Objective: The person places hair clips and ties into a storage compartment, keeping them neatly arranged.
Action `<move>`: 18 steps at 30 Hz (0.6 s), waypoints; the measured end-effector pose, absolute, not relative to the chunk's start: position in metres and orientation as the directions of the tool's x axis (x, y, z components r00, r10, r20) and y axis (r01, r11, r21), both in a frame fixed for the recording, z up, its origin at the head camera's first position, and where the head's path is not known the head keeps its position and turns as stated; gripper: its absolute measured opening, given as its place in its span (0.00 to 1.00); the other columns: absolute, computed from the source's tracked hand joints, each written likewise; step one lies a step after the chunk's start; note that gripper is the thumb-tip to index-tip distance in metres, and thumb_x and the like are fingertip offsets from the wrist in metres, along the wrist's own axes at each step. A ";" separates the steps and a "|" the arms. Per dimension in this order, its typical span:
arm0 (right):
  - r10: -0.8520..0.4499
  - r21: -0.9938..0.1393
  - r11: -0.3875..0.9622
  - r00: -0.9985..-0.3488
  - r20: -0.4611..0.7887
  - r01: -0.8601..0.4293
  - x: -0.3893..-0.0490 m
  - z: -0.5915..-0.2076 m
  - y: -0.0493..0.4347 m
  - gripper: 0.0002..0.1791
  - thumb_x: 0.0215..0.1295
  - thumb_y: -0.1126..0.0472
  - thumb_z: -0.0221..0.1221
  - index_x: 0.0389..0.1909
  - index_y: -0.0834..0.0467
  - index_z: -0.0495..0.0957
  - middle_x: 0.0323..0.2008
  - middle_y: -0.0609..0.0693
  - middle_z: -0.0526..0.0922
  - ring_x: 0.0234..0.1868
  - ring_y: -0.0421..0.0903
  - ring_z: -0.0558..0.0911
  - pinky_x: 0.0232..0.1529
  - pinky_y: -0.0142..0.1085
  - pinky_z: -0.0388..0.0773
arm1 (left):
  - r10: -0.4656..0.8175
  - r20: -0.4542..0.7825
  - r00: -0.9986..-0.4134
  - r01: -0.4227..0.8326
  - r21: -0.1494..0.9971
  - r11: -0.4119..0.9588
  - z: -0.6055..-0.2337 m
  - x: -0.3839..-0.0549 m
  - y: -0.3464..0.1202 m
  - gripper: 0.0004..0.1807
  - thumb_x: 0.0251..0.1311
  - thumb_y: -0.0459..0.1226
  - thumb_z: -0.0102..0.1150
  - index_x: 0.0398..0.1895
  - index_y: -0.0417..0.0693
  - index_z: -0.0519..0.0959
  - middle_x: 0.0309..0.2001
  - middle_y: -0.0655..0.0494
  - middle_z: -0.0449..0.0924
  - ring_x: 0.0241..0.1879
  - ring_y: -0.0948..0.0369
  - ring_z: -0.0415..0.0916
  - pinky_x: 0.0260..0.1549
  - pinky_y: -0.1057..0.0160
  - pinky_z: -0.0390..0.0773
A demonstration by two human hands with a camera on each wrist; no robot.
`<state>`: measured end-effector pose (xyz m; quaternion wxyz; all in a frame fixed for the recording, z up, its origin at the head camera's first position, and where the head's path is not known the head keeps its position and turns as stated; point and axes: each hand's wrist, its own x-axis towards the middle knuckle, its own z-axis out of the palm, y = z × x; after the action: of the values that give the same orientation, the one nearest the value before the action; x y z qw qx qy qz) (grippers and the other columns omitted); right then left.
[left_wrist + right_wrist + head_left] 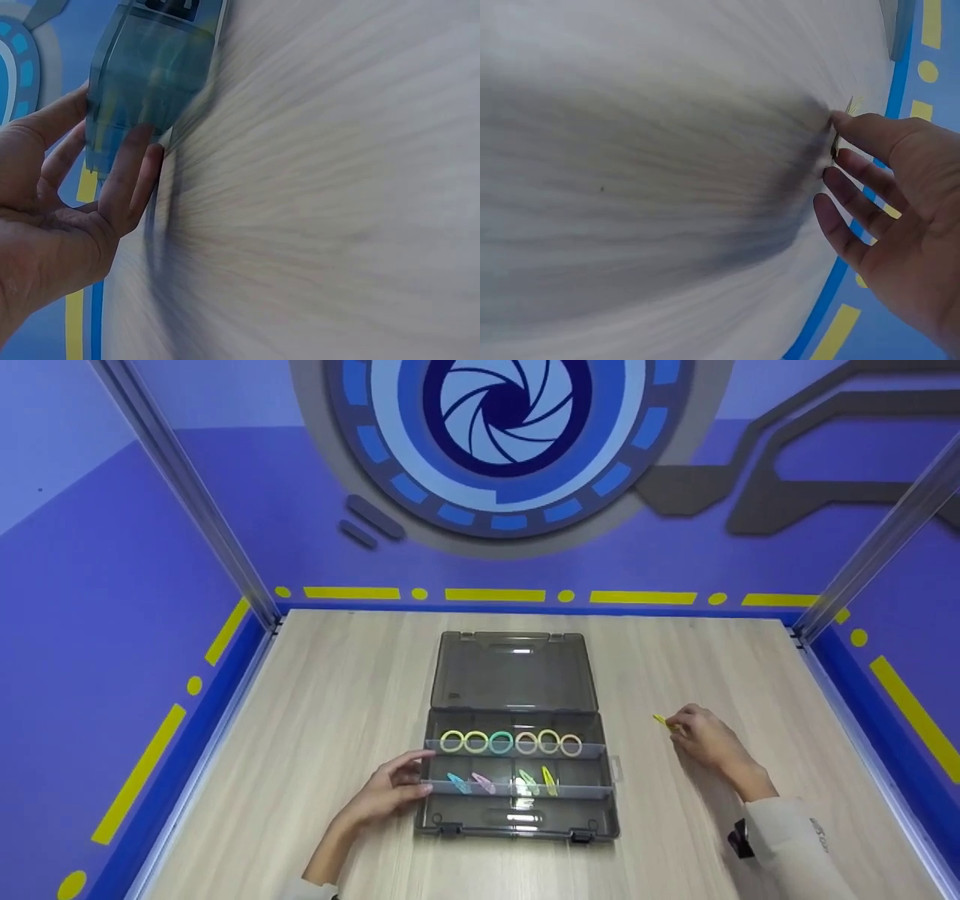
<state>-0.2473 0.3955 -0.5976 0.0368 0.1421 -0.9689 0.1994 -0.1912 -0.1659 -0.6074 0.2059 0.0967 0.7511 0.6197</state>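
Observation:
A smoky see-through storage box [517, 814] lies on the table with its lid [514, 671] folded back. Small coloured hair ties [501, 742] stand in a line along its back divider. On the middle divider sit a blue hair clip [458, 784], a pink hair clip [484, 784], a green one and a yellow one. My left hand [386, 791] holds the box's left side, thumb and fingers spread along the wall. Off to the right, my right hand [709, 739] pinches another yellow hair clip [660, 720] between thumb and fingers, close to the tabletop.
The wooden table [337, 675] reaches back to a blue printed wall [495, 570]. Metal posts stand at both back corners. Two dark latches [582, 836] stick out along the box's front edge, and a pale handle [616, 769] juts from its right side.

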 end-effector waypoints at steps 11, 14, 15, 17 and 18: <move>-0.195 -0.319 0.916 -0.966 0.171 -0.242 -0.249 -0.595 0.390 0.05 0.62 0.72 0.66 0.38 0.67 0.85 0.32 0.59 0.85 0.34 0.58 0.85 0.37 0.52 0.82 | 0.407 -0.193 -0.893 -0.104 0.968 0.230 -0.605 -0.190 -0.166 0.33 0.66 0.37 0.67 0.73 0.45 0.69 0.60 0.35 0.68 0.49 0.56 0.73 0.39 0.65 0.76; -0.199 -0.309 0.919 -0.965 0.169 -0.243 -0.248 -0.597 0.387 0.08 0.63 0.75 0.62 0.42 0.69 0.85 0.32 0.60 0.85 0.33 0.57 0.84 0.35 0.51 0.82 | 0.403 -0.194 -0.894 -0.105 0.967 0.231 -0.605 -0.191 -0.167 0.33 0.65 0.36 0.67 0.72 0.45 0.69 0.59 0.35 0.68 0.47 0.57 0.72 0.37 0.65 0.76; -0.201 -0.288 0.926 -0.964 0.173 -0.245 -0.248 -0.597 0.385 0.09 0.63 0.76 0.61 0.42 0.68 0.86 0.32 0.60 0.84 0.33 0.56 0.84 0.34 0.50 0.82 | 0.404 -0.192 -0.894 -0.104 0.968 0.229 -0.605 -0.192 -0.168 0.33 0.65 0.36 0.67 0.72 0.44 0.69 0.59 0.34 0.68 0.47 0.57 0.72 0.38 0.65 0.76; -0.221 -0.216 0.942 -0.959 0.178 -0.257 -0.245 -0.597 0.380 0.10 0.62 0.78 0.62 0.40 0.67 0.87 0.30 0.59 0.83 0.31 0.55 0.84 0.31 0.49 0.81 | 0.410 -0.181 -0.894 -0.096 0.971 0.217 -0.606 -0.192 -0.168 0.33 0.65 0.36 0.67 0.72 0.43 0.69 0.59 0.34 0.68 0.48 0.57 0.72 0.39 0.65 0.76; -0.235 -0.169 0.949 -0.955 0.182 -0.266 -0.244 -0.596 0.377 0.09 0.60 0.79 0.62 0.38 0.67 0.88 0.29 0.59 0.82 0.30 0.56 0.83 0.29 0.48 0.81 | 0.411 -0.176 -0.894 -0.094 0.973 0.210 -0.606 -0.192 -0.169 0.33 0.65 0.36 0.67 0.72 0.43 0.69 0.58 0.34 0.68 0.48 0.57 0.72 0.39 0.65 0.76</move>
<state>-0.2439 0.3768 -0.5959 0.0801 0.1272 -0.9839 0.0961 -0.1924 -0.1687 -0.6061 0.2041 0.1056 0.7505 0.6196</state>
